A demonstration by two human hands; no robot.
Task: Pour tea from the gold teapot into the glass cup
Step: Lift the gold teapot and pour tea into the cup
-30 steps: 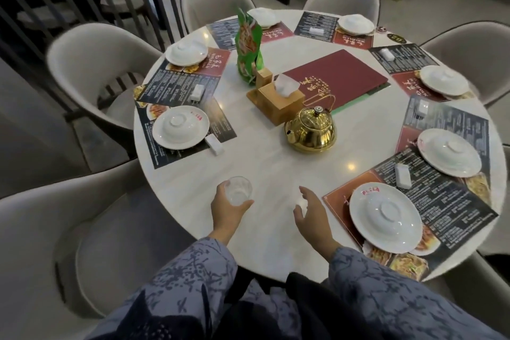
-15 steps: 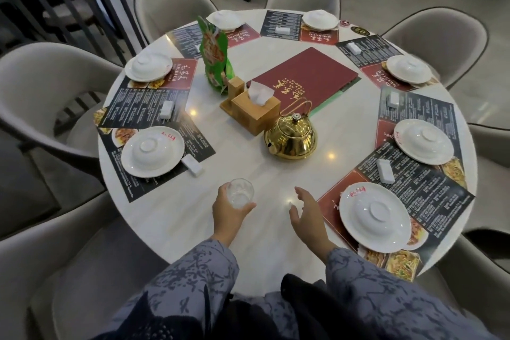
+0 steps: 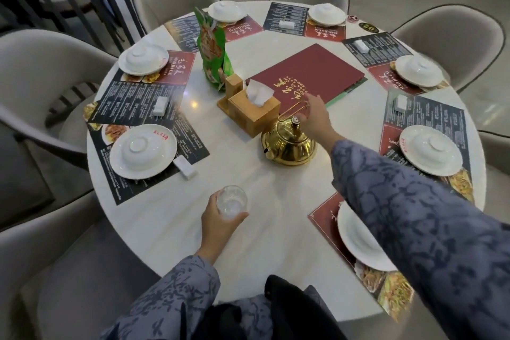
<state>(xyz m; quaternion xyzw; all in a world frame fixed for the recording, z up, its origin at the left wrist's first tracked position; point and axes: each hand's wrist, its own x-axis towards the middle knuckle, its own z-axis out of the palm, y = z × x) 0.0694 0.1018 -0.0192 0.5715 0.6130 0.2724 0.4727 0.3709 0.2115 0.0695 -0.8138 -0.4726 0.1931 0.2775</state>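
Note:
The gold teapot (image 3: 288,145) stands near the middle of the round white table (image 3: 256,182), its spout pointing left and its thin wire handle raised. My right hand (image 3: 316,119) is stretched out over the pot, fingers apart, right at the handle but not closed on it. My left hand (image 3: 218,225) is wrapped around the clear glass cup (image 3: 231,201), which stands upright on the table near the front edge and looks empty.
A wooden tissue box (image 3: 254,110) and a green snack bag (image 3: 212,55) stand just behind the teapot, beside a red menu book (image 3: 309,74). Place settings with white plates (image 3: 142,150) and upturned bowls ring the table. Grey chairs surround it.
My right hand has left the table's front edge and reached forward to the teapot's handle. My left hand still holds the glass in the same spot.

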